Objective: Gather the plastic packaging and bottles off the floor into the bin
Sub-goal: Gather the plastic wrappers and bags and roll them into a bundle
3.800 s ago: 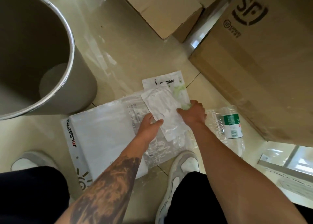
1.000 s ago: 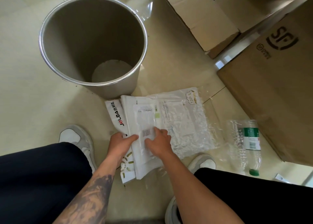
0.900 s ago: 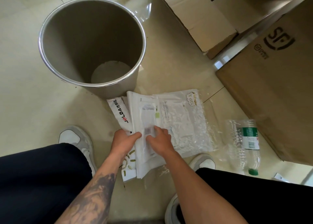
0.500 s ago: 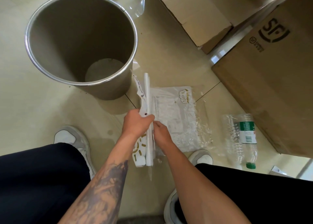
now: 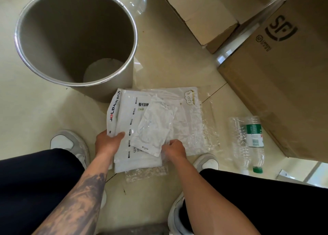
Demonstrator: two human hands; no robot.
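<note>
A stack of white plastic packaging bags [image 5: 134, 121] lies on the floor just below the round metal bin [image 5: 74, 37]. My left hand [image 5: 108, 142] grips the stack's near left edge, thumb on top. My right hand [image 5: 174, 148] holds its near right edge, next to a small white pouch [image 5: 154, 126] lying on top. A larger clear crinkled bag [image 5: 193, 121] spreads out under and to the right of the stack. Two clear plastic bottles [image 5: 248, 142], one with a green label and cap, lie on the floor at the right. The bin stands open.
Large cardboard boxes [image 5: 284, 85] stand at the right and another box [image 5: 200, 12] at the top. A clear plastic scrap [image 5: 140, 2] lies beside the bin's far rim. My shoes [image 5: 69, 144] and knees frame the stack. A small bubble-wrap piece [image 5: 145, 172] lies under the stack's near edge.
Half a second ago the stack stood on edge between my hands; now it lies flat again, flipped over, with a small pouch on top. My hands sit at its near edge.
</note>
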